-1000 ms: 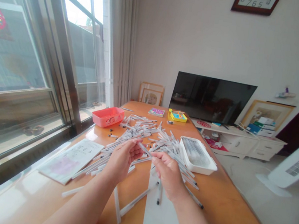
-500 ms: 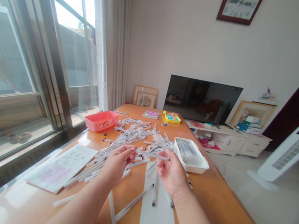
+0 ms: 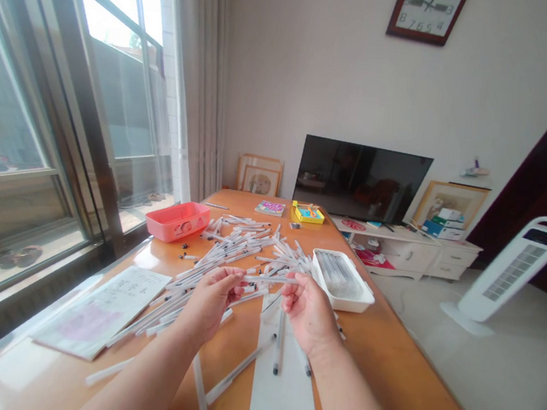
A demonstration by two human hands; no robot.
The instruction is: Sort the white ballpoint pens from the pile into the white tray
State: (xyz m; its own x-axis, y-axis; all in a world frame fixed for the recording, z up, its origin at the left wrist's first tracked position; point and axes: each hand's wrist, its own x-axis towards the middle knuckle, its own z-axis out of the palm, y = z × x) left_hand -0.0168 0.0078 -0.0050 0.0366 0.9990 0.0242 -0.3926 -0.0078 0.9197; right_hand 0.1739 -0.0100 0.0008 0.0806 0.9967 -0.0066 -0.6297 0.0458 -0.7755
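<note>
A slim translucent pen (image 3: 268, 278) is held level between my hands above the table. My left hand (image 3: 215, 297) pinches its left end between thumb and fingers. At the other end, the closed fingers of my right hand (image 3: 309, 314) grip the pen and cover its tip. Under and beyond them lies a loose pile of white pens and pen parts (image 3: 237, 247). A sheet of white paper (image 3: 281, 394) lies below my right hand, with a black-ended pen (image 3: 279, 343) on it. The white tray (image 3: 365, 296) to the right holds many slim rods.
A red plastic basket (image 3: 175, 222) stands at the left, near small black caps (image 3: 184, 247). A notebook (image 3: 103, 307) lies front left. Farther back are a yellow box (image 3: 310, 214) and a colourful booklet (image 3: 270, 208). The wooden table's (image 3: 383, 367) right edge borders the floor.
The view has turned slightly right, so everything sits farther left. My right fingers have moved over the pen's dark right end, which showed before. Both hands still hold it.
</note>
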